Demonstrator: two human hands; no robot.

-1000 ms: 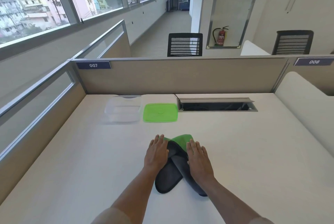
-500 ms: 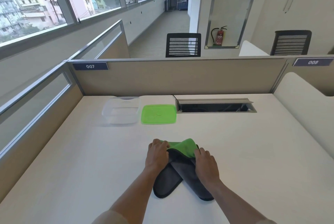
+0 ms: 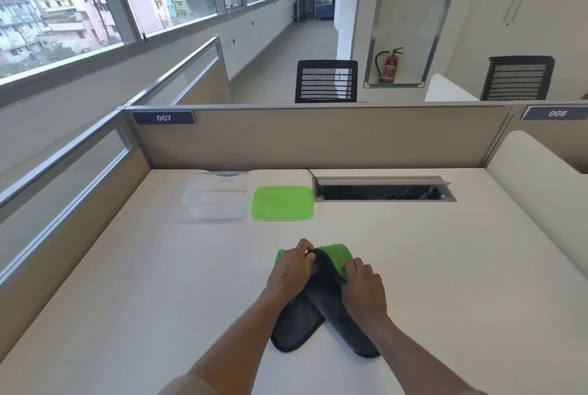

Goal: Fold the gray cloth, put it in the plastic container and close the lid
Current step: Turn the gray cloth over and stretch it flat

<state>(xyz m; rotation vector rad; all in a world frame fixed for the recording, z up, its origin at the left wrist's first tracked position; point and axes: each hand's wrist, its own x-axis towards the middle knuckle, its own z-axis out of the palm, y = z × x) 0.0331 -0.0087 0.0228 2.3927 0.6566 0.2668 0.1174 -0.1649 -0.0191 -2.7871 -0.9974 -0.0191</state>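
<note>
Gray cloth (image 3: 327,296), soft rounded folds

A dark gray cloth with a green underside (image 3: 321,305) lies crumpled at lower centre. Above it, the clear, open rectangular plastic container (image 3: 217,196) stands. A flat green plastic lid (image 3: 283,202) lies just right of it.

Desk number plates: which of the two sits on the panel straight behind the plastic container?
The plate reading 007, at the panel's left end above the clear plastic container. The 008 plate is far off to the right.
</note>
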